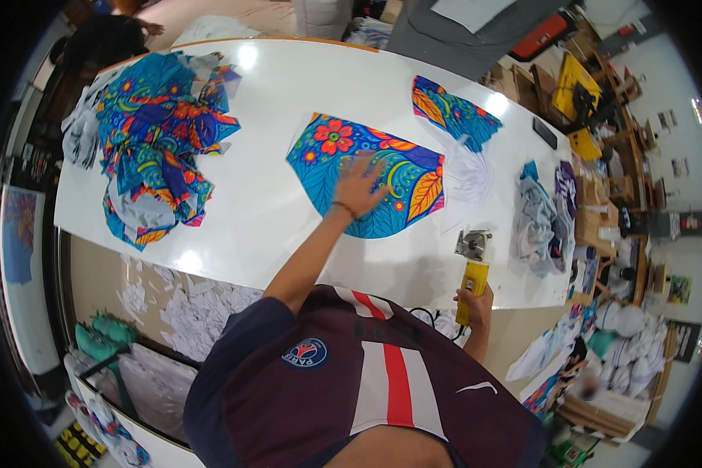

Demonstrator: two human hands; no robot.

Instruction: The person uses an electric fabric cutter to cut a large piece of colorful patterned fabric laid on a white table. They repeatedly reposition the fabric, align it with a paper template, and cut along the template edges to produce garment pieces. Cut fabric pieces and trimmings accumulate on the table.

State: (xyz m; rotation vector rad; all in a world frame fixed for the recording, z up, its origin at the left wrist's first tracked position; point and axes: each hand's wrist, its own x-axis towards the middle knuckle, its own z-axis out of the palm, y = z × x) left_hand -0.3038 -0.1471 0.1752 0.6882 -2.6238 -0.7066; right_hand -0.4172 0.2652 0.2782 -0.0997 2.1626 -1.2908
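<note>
A cut piece of bright floral fabric (pixel 404 181), mostly blue with red and orange flowers and leaves, lies flat on the white table. My left hand (pixel 359 185) rests on it with the fingers spread, slightly blurred. My right hand (pixel 477 306) is wrapped round the yellow handle of an electric rotary fabric cutter (pixel 474 277). The cutter's round metal head stands over the table near the front edge, right of the fabric and apart from it. Thin white cloth (pixel 469 175) lies against the fabric's right side.
A large heap of the same floral fabric (pixel 160 117) covers the table's left end. Another floral piece (pixel 454 109), a dark phone (pixel 544 133) and a crumpled grey and teal cloth pile (pixel 540 214) lie on the right. White scraps (pixel 210 316) litter the floor. Another person (pixel 105 43) is at the far left.
</note>
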